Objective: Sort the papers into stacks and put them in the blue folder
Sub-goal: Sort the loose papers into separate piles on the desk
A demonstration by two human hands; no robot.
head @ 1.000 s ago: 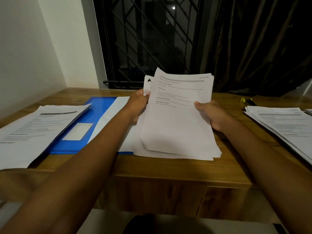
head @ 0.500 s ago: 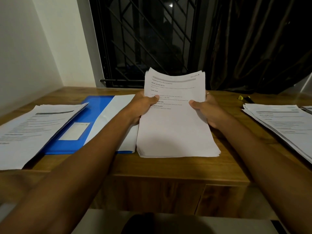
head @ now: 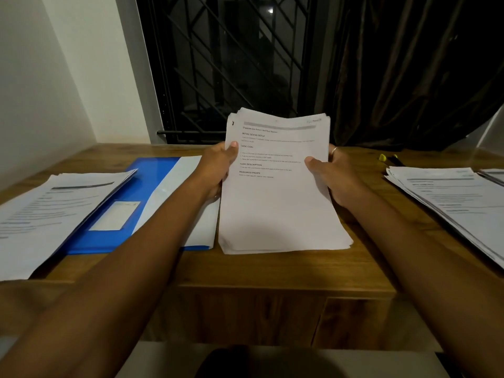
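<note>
A thick stack of printed white papers (head: 278,208) stands tilted in the middle of the wooden desk, its bottom edge on the desktop and its top raised toward the window. My left hand (head: 218,167) grips its left edge with the thumb on the front page. My right hand (head: 330,175) grips the right edge the same way. The blue folder (head: 114,236) lies flat just left of the stack, with a white sheet (head: 188,203) on its right half. A second paper stack (head: 51,211) overlaps the folder's left side.
A third pile of printed papers (head: 458,203) lies at the desk's right edge. A yellow highlighter (head: 383,157) and a dark pen rest behind it. A barred window and a dark curtain stand behind the wooden desk (head: 272,268); a white wall is on the left.
The loose, skewed sheets in my hands have been squared into one even stack. The stack's bottom edge has come down onto the desk, slightly right of the folder.
</note>
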